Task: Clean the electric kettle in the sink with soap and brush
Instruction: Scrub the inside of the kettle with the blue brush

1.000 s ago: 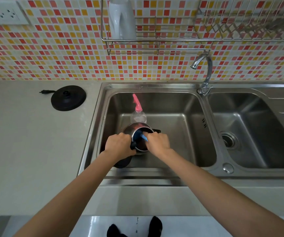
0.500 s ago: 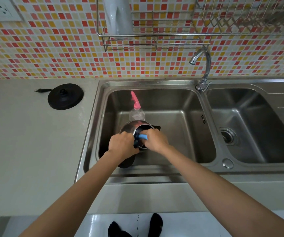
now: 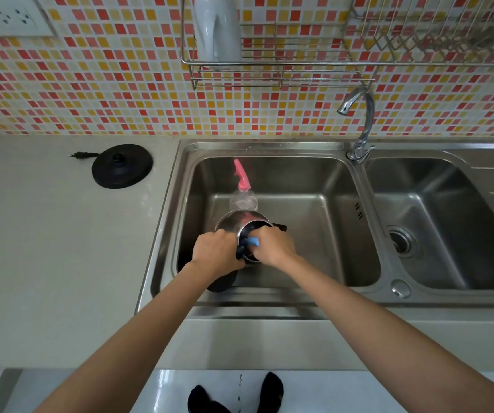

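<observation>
While your right grip (image 3: 274,247) curls round the blue brush (image 3: 253,241) in the kettle (image 3: 240,223), scrub in circles.
Your left grip (image 3: 214,253) clasps the kettle's side, low in the sink (image 3: 314,180); brace it firmly, soap bottle (image 3: 242,199) just behind.

The steel kettle (image 3: 231,223) sits tilted in the sink's (image 3: 269,148) left basin, near the front wall, with its mouth open. A blue-handled brush (image 3: 253,241) pokes from that mouth. The clear, pink-topped soap bottle (image 3: 242,198) stands mid-basin, further back.
</observation>
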